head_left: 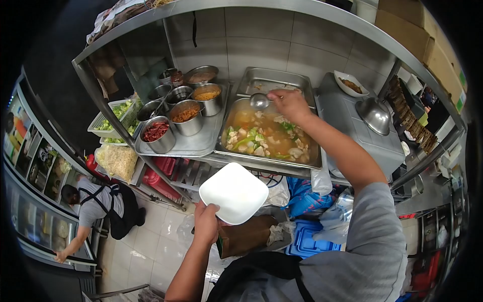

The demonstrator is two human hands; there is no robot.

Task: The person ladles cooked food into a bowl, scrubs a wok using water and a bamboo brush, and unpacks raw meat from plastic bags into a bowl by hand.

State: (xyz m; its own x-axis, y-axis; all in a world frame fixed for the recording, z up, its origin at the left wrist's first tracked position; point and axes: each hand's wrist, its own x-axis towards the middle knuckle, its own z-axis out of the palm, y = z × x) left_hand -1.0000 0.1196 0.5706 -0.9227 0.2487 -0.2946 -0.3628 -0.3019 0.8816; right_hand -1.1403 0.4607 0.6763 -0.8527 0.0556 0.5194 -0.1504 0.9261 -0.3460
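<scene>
My left hand [206,221] grips the lower left edge of a white square bowl [234,193], thumb over the rim; the bowl looks empty. My right hand [290,103] is closed round the handle of a metal ladle [259,101]. The ladle's round head hangs over the back of a steel tray of soup [269,136], which holds broth, green vegetables and pale chunks. Behind it sits a second steel tray [274,75] with a little food in it.
Metal pots, one with dried red chilies [155,132], stand on a tray [206,143] at the left. A bag [116,161] and vegetable basket [113,118] lie beyond. A metal bowl [373,117] is at the right. Another person [108,206] bends by a fridge at lower left.
</scene>
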